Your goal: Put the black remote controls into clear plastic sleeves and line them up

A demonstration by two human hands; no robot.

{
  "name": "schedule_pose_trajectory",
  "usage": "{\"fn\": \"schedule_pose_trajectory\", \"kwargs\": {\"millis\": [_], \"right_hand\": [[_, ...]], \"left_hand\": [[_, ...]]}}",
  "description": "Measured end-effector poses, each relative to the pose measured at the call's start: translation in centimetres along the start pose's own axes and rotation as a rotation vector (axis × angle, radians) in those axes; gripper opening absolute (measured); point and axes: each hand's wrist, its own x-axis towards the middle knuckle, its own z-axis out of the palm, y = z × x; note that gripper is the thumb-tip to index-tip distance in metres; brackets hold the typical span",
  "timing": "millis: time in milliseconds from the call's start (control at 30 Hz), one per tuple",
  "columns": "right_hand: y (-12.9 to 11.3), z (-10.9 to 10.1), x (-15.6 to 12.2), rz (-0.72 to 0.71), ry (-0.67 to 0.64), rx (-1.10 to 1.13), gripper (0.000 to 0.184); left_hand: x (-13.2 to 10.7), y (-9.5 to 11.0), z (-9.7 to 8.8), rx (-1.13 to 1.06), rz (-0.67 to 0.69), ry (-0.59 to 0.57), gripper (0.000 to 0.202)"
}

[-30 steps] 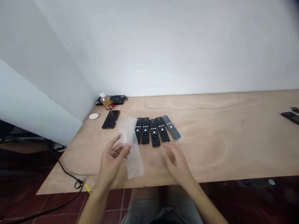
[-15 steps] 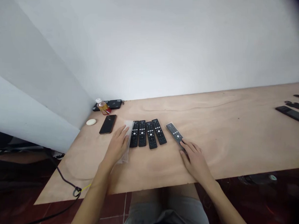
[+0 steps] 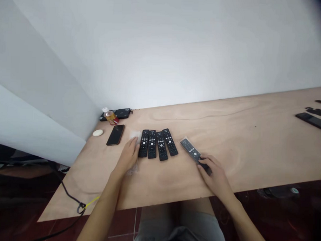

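My right hand (image 3: 214, 175) is clamped around the end of a slim black remote (image 3: 190, 149), its clear wrap glinting. My left hand (image 3: 127, 158) lies flat, fingers together, on a crinkled plastic sleeve (image 3: 135, 135). Just beside it, four remotes (image 3: 157, 144) sit in a tight row on the grainy plywood table (image 3: 241, 148); farther off are a glossy phone (image 3: 115, 134) and a bottle (image 3: 110, 116).

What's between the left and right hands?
In the head view: four black remote controls side by side on the plywood tabletop, then a fifth remote gripped by the right hand. The left hand is beside the row.
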Motion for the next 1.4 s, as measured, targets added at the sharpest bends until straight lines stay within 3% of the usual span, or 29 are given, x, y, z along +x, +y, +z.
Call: {"fn": "schedule_pose_trajectory", "kwargs": {"millis": [100,200,300,367,433,567,733,800,933,1033,1167,1267,1400], "right_hand": [[0.4,-2.3,-0.3,0.015,-0.115,0.150,0.014],[0.3,-4.8,-0.7,0.061,-0.296,0.309,0.015],[-1.1,-5.4,-1.1,0.068,-0.450,0.408,0.017],[-2.6,-4.3,-1.2,0.038,-0.516,0.444,0.018],[-4.4,-2.7,-1.3,0.001,-0.541,0.481,0.021],[-6.1,-0.5,-1.2,-0.010,-0.503,0.512,0.037],[-4.6,-1.0,-0.8,0.221,-0.240,0.447,0.024],[-4.5,-0.9,-0.7,0.228,-0.205,0.451,0.024],[-5.6,-0.2,-0.5,0.193,-0.234,0.550,0.020],[-6.4,0.0,-0.5,0.285,-0.245,0.680,0.029],[-7.1,0.3,-0.7,0.461,-0.362,0.848,0.038],[-7.7,0.9,-0.5,0.534,-0.387,0.823,0.042],[-8.5,1.8,0.0,0.508,-0.382,0.804,0.040]], "left_hand": [[-1.1,2.5,-1.7,-0.013,0.041,0.046,0.045],[-3.4,6.4,-2.9,-0.081,0.151,0.051,0.034],[-5.8,10.5,-2.8,-0.175,0.276,-0.191,0.042],[-7.1,12.5,-2.1,-0.202,0.327,-0.343,0.056],[-8.1,13.4,-1.1,-0.217,0.343,-0.423,0.070],[-9.8,12.4,0.3,-0.213,0.258,-0.436,0.047],[-11.4,10.4,0.0,-0.200,0.123,-0.251,0.035],[-11.7,10.2,-0.1,-0.204,0.116,-0.232,0.035],[-11.5,10.3,0.3,-0.211,0.131,-0.236,0.036],[-11.5,10.3,0.4,-0.212,0.119,-0.216,0.035],[-11.8,10.2,0.1,-0.233,0.127,-0.187,0.034],[-12.0,10.0,0.1,-0.231,0.135,-0.151,0.036],[-12.2,9.9,0.2,-0.221,0.145,-0.143,0.037]]}}
